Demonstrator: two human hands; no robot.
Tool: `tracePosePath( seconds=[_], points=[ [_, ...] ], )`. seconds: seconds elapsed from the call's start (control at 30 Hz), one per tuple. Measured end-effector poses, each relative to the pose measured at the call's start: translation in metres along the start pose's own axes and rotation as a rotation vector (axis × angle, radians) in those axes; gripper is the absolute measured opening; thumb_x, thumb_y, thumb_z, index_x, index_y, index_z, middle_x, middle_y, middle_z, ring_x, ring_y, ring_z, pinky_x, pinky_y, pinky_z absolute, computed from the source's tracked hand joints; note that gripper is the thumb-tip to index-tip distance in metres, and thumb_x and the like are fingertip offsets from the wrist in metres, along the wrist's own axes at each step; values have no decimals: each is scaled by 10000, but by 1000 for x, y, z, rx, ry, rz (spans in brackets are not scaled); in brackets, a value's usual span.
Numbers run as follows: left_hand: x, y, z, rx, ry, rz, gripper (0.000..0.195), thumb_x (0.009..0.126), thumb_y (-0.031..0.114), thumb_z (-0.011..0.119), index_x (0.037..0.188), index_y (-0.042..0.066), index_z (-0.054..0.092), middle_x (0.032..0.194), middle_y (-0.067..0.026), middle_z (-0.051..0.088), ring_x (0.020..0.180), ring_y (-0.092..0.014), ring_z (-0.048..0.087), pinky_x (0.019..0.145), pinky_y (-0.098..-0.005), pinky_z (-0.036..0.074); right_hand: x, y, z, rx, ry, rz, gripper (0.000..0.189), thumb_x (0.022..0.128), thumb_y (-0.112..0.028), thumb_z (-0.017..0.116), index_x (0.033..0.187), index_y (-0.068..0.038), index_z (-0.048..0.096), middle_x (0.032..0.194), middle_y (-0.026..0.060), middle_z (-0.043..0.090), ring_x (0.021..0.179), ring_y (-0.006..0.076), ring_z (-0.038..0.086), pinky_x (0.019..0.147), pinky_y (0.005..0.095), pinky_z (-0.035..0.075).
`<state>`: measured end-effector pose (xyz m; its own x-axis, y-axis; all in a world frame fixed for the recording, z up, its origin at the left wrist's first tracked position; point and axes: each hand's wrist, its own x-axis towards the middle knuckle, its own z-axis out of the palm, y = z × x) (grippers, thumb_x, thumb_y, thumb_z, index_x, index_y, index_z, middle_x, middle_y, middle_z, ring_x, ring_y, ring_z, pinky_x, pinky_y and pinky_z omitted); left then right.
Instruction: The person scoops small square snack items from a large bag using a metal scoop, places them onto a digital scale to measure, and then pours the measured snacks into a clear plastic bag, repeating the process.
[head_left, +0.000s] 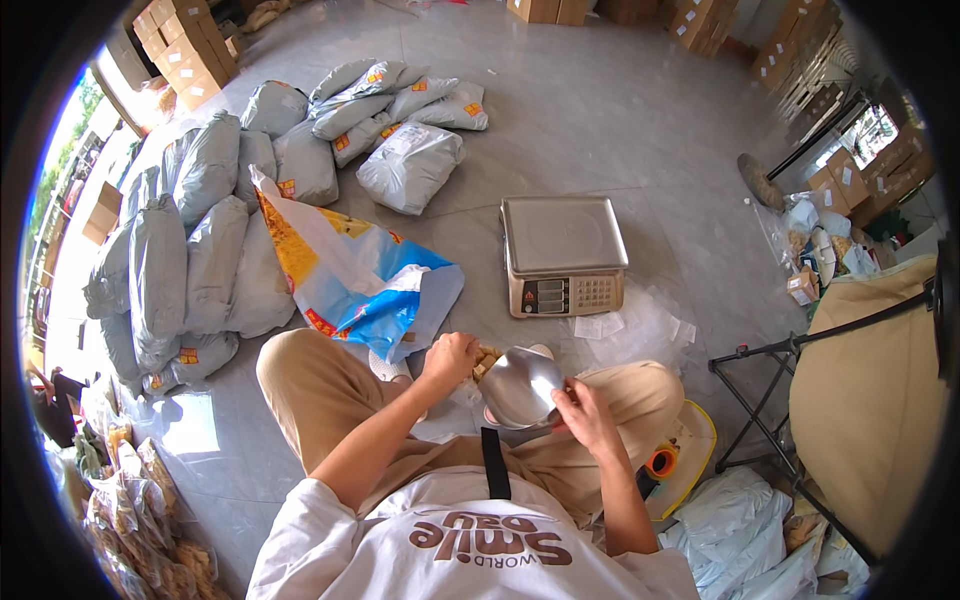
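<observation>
My right hand (586, 418) grips the near right side of a shiny metal scoop pan (521, 386), held between my knees. Brown chunky pieces (487, 361) show at the pan's far left edge. My left hand (450, 357) is closed beside them, apparently on the rim of a clear plastic bag (471, 393), mostly hidden behind the hand and pan. A large printed blue, white and yellow sack (367, 277) lies just beyond my left hand. Farther off, a digital weighing scale (564, 251) with a bare metal platform stands on the floor.
Many grey mailing bags (214, 169) are piled to the left. Clear film and paper slips (630, 328) lie before the scale. At right are a folding chair (862, 405), a yellow-rimmed container (694, 442) and white bags (739, 517). Filled clear bags (131, 510) sit lower left.
</observation>
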<state>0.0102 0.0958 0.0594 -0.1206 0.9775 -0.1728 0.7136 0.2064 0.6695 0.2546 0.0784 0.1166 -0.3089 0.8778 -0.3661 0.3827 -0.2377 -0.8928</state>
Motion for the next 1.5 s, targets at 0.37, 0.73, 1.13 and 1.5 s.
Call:
tracePosePath(
  seconds=[0.37,0.73,1.13,1.5],
  points=[
    [119,5,18,-492,-18,-311,279,885,170,444,810,-32,620,570,-101,619,426,-179,600,363,-271,464,30,61,24,497,161,227,363,842,-145,517,1086,71,355,879,170,538,574,176,611,485,265,528],
    [243,65,54,-1042,-60,-272,299,934,211,397,1081,-4,543,726,-123,647,521,-180,626,403,-233,475,61,65,56,150,7,19,468,806,-117,559,1194,41,352,900,201,540,794,298,564,721,357,442],
    [205,-18,92,-980,-332,-404,611,885,132,481,1395,60,152,1082,-137,595,851,-200,619,661,-275,508,64,50,57,-127,-27,194,575,783,-196,580,1220,74,321,1050,313,478,894,469,515,765,467,446],
    [74,-131,79,153,-263,-176,481,821,114,518,1283,43,405,1163,-170,543,1060,-287,534,878,-427,419,59,50,57,-308,-55,80,523,771,-183,601,1163,67,362,1001,311,481,844,447,539,721,446,468]
  ],
)
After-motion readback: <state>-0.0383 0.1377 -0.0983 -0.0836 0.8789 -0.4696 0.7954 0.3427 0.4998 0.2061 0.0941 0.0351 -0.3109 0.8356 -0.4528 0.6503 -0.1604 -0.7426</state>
